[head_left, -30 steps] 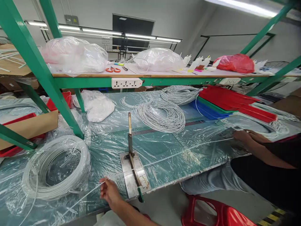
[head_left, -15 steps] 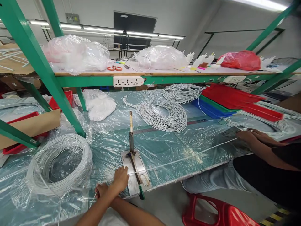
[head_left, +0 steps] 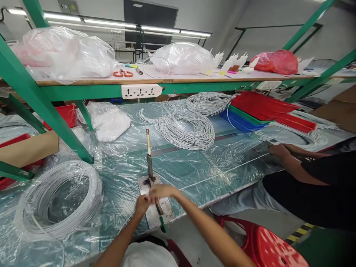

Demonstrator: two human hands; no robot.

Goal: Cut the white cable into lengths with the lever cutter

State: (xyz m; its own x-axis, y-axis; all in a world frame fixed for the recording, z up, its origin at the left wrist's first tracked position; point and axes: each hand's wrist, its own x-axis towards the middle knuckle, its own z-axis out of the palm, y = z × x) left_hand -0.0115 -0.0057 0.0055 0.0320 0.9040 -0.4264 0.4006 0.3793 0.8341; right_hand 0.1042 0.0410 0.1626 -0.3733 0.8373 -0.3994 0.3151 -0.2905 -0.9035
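A thin white cable (head_left: 222, 172) stretches over the plastic-covered bench from a co-worker's hands (head_left: 278, 150) at the right to a flat metal fixture (head_left: 167, 211) in front of me. The fixture has an upright lever (head_left: 148, 148), a small spring and a green part at the bench edge. My left hand (head_left: 142, 204) is closed at the fixture's left edge, apparently on the cable's near end. Over the plate, my right hand (head_left: 162, 192) meets the left one's fingertips; its fingers are smeared by motion and hide the cable there.
A large coil of white cable (head_left: 27, 202) lies at the left, more loose coils (head_left: 185, 139) at the back. Red, green and blue trays (head_left: 241, 124) stand back right. A green-framed shelf (head_left: 102, 91) crosses behind. A red stool (head_left: 267, 244) stands below right.
My right hand has come from the left, where it lay crossed beneath my left forearm, to over the fixture. My arms are now uncrossed. The view has shifted slightly.
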